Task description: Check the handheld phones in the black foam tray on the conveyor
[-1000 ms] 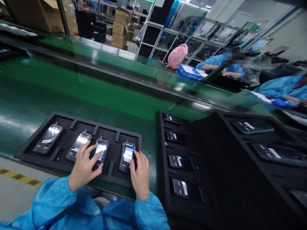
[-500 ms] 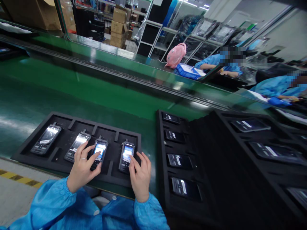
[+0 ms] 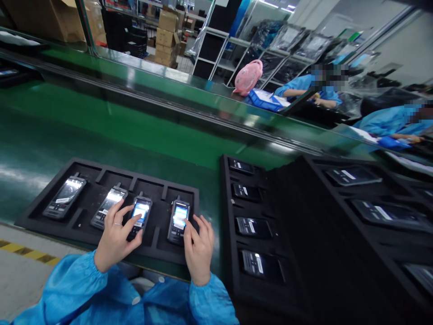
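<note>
A black foam tray (image 3: pixel 50 192) in front of me holds several handheld phones with stub antennas. My left hand (image 3: pixel 117 232) is open over a phone with a lit screen (image 3: pixel 144 205), its index fingertip at the display and its thumb near the lower keys. Partly behind those fingers lies another phone (image 3: pixel 110 201) with a bright, glossy screen. My right hand (image 3: pixel 199 246) is open too, its index fingertip at the edge of the lit screen of the rightmost phone (image 3: pixel 178 221). At the tray's left end rests one more phone (image 3: pixel 66 196), untouched.
To the right stands a second black foam tray (image 3: pixel 226 225) with several dark-screened phones; another tray (image 3: pixel 338 198) lies beyond it. Across the green bench (image 3: pixel 152 131) are a pink fan (image 3: pixel 248 79), a blue bin (image 3: pixel 265 101) and two people in blue sleeves.
My right hand has shifted very slightly right, its index fingertip moving toward the edge of the screen. The left hand stays at its phone.
</note>
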`<state>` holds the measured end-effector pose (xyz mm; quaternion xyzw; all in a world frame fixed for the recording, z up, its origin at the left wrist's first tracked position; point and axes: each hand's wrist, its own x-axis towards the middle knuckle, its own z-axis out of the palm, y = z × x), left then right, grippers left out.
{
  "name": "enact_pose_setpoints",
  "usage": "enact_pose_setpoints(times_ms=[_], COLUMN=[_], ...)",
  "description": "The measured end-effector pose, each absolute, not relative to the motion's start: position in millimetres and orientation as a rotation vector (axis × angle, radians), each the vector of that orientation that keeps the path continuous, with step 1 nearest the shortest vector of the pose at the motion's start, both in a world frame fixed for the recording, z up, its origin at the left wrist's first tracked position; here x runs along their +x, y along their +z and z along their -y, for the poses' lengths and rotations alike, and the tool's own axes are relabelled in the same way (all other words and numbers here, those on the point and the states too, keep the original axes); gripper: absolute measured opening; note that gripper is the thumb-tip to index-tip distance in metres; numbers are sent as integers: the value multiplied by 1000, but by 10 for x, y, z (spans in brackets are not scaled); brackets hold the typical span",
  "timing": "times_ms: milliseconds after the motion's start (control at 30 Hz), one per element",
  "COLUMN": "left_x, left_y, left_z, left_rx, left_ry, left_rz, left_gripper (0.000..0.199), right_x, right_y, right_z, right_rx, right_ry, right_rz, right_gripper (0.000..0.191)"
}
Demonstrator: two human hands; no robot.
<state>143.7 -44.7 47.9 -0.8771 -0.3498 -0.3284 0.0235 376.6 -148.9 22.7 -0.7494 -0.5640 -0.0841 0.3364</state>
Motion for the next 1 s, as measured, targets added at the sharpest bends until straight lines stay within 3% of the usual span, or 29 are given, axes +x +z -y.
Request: enact_pose_setpoints(times_ms=[1000], left_x=[1444], left_y=[443], left_z=[454], left_rx=[-2738], left_ry=[-970], left_rz=[1166], left_gripper=[24], right_x=[3778], right_y=[261], right_z=[1483], right_rx=[-1888], right_ry=[-127], right_rz=[1403], right_gripper=[28])
